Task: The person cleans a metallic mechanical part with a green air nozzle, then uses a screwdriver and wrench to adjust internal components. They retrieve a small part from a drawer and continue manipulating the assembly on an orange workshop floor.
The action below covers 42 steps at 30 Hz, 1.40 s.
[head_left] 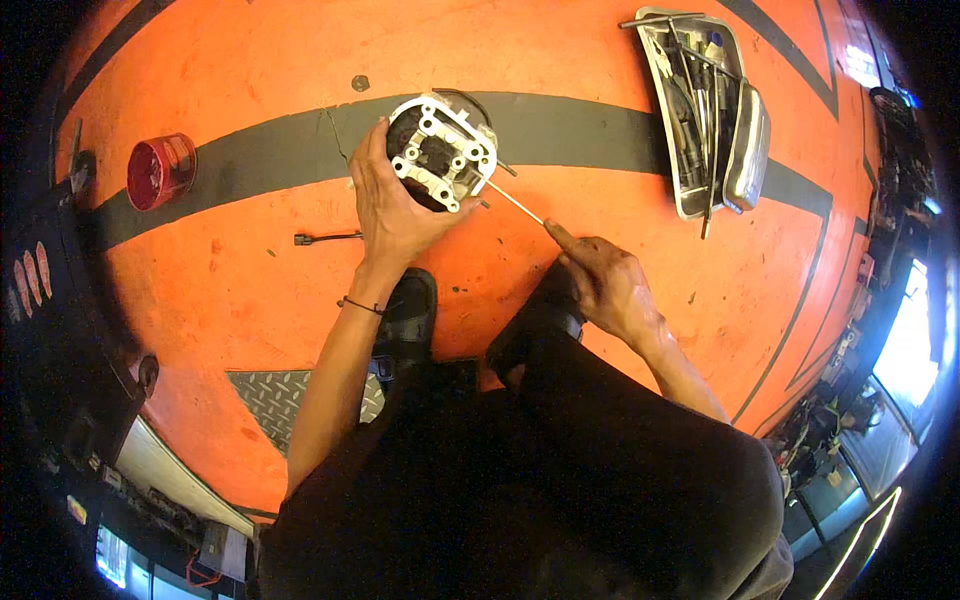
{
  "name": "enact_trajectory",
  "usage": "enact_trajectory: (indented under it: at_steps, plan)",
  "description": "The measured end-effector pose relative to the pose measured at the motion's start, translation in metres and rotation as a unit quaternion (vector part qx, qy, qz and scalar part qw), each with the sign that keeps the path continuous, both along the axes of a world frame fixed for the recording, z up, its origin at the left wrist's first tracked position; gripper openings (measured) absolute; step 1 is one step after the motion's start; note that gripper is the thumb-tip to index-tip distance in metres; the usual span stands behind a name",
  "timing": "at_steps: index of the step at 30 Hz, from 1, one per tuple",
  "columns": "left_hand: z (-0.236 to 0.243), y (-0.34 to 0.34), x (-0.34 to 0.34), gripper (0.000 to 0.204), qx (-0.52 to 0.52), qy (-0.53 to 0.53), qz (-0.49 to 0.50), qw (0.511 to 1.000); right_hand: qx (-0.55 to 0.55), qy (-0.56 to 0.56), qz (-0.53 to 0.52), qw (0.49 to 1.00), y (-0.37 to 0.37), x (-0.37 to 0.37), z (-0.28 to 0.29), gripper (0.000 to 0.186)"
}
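Observation:
My left hand (395, 205) is closed on a silver metal engine part (437, 187), apparently a cylinder head, with bolt holes and a dark middle; a dark hose (500, 162) curves behind it. My right hand (605, 280) grips a long thin pale metal rod (515, 203), forefinger along it. The rod's far end reaches the right side of the engine part; whether it touches cannot be told. A short dark cable with a connector (315, 239) lies on the floor left of my left wrist.
On the orange-and-dark floor (230, 290) stand a red can (160, 172) at left and a metal tray (680, 200) of tools at upper right. A tread plate (268, 410) lies by my feet. Dark equipment (75, 330) lines the left edge; clutter (830, 430) fills the right edge.

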<state>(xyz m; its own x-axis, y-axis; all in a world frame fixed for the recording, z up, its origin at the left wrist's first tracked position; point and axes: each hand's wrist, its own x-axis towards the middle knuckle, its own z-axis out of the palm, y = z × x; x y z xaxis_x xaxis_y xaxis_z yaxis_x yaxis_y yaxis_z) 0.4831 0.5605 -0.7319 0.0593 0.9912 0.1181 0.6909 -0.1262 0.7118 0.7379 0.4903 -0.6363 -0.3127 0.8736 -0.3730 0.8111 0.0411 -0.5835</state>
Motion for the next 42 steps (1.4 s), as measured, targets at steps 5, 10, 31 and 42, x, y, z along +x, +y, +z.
enact_trajectory:
  at_steps: [5,10,31,42]
  plan:
    - [-0.002,0.004,0.002,0.12,0.015,-0.007,-0.002,1.0,0.02,-0.004,-0.027,0.999,-0.003,-0.016,-0.013,0.052]
    - [0.002,0.004,0.002,0.119,0.007,0.004,0.004,1.0,-0.014,-0.02,-0.011,1.0,-0.007,-0.019,0.002,0.05]
    - [-0.003,0.006,0.01,0.115,0.036,0.034,0.021,0.999,-0.009,0.09,-0.134,0.987,-0.029,-0.055,-0.021,0.049]
    - [0.005,-0.001,0.009,0.111,-0.003,0.017,0.029,0.999,-0.016,0.091,-0.097,0.991,-0.016,-0.036,-0.033,0.045]
